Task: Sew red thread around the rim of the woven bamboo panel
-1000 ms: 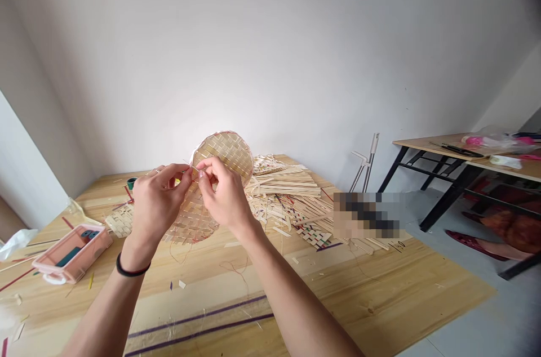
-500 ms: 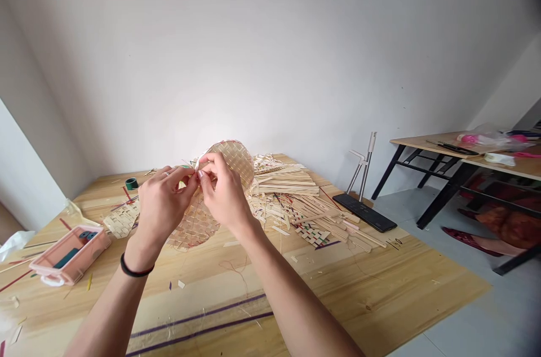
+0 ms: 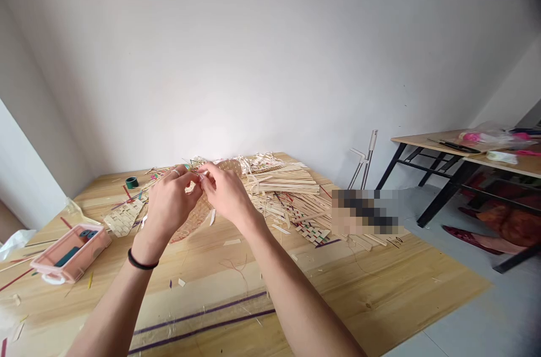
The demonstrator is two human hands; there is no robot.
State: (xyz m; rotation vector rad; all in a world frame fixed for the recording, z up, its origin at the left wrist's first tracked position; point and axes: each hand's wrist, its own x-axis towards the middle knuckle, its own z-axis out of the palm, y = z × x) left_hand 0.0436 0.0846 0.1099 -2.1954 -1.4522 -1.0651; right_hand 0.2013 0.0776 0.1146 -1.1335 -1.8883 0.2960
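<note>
A woven bamboo-strip piece (image 3: 195,221) with reddish thread along its rim is up off the table, partly behind my hands. Its far part tilts nearly edge-on beyond my right hand. My left hand (image 3: 168,202), with a ring and a black wristband, pinches the piece at its edge. Close against it, the thumb and forefinger of my right hand (image 3: 224,189) pinch at the same spot, where a bit of white strip shows. Fingers cover the exact point of contact. A pale strip (image 3: 212,217) hangs or lies just below my right hand.
Loose bamboo strips (image 3: 287,179) are heaped behind and to the right, near a woven scrap (image 3: 313,233). At left are a pink box (image 3: 71,255), another woven scrap (image 3: 123,217) and a green tape roll (image 3: 132,182). A second table (image 3: 448,148) stands at right.
The woven piece has tipped from facing me to nearly edge-on, its upper part dropping. Both hands have shifted slightly right and still pinch close together.
</note>
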